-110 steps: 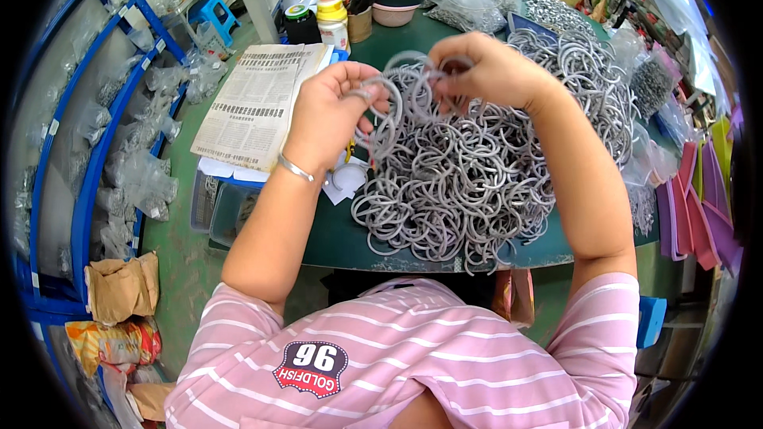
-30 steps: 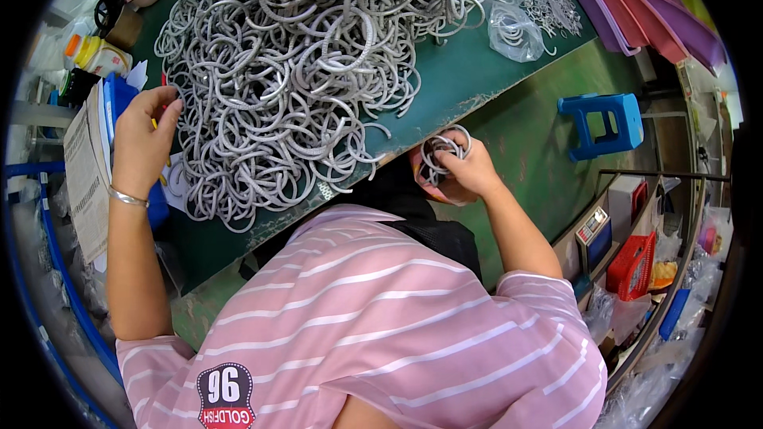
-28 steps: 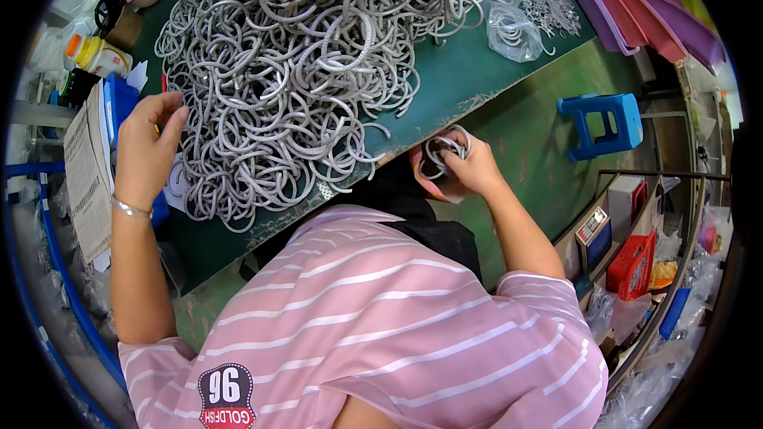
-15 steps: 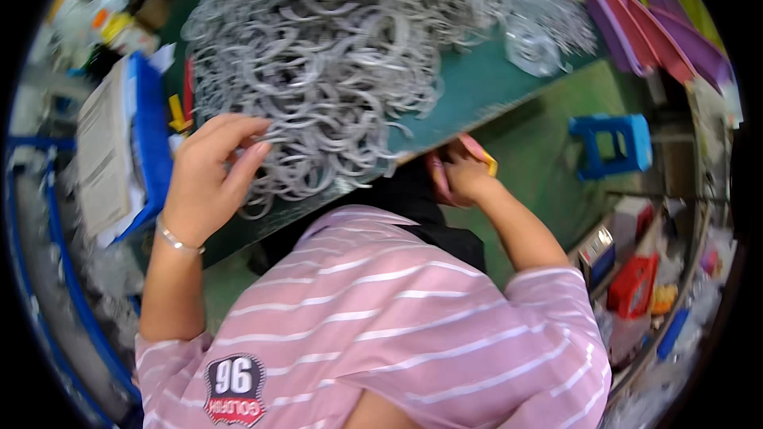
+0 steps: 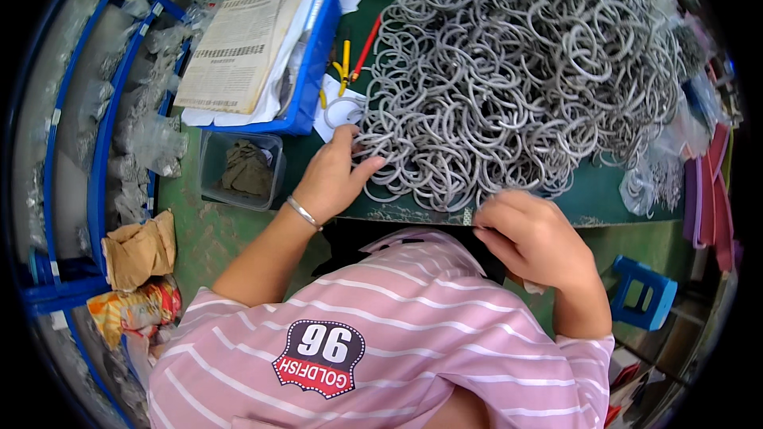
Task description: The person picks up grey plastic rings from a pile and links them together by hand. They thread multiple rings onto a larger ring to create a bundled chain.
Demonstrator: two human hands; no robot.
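A large heap of grey metal rings [image 5: 493, 103] covers much of the dark green table [image 5: 612, 191]. My left hand [image 5: 332, 171] is at the heap's near left edge. Its thumb and fingers are apart, the fingertips close to the outermost rings, and nothing shows between them. A silvery bangle [image 5: 304, 213] circles that wrist. My right hand [image 5: 536, 238] hovers at the table's front edge, just short of the heap. Its fingers curl inward and are smeared by motion, so I cannot see whether anything is in them. A small pale thing [image 5: 534, 287] shows beneath this hand.
At the left, a blue tray [image 5: 318, 63] carries newspaper [image 5: 246, 40]. Beside it lie yellow-handled pliers [image 5: 344, 63] and a red pen-like stick [image 5: 366, 46]. A clear tub [image 5: 205, 179] holds a dark lump. Blue shelving [image 5: 99, 135] stands left; a blue stool [image 5: 642, 292] stands right.
The view has swung, so the heap sits farther right. My right hand has come up from below the table edge, where it was by a pink and yellow thing. My left hand stays by the heap.
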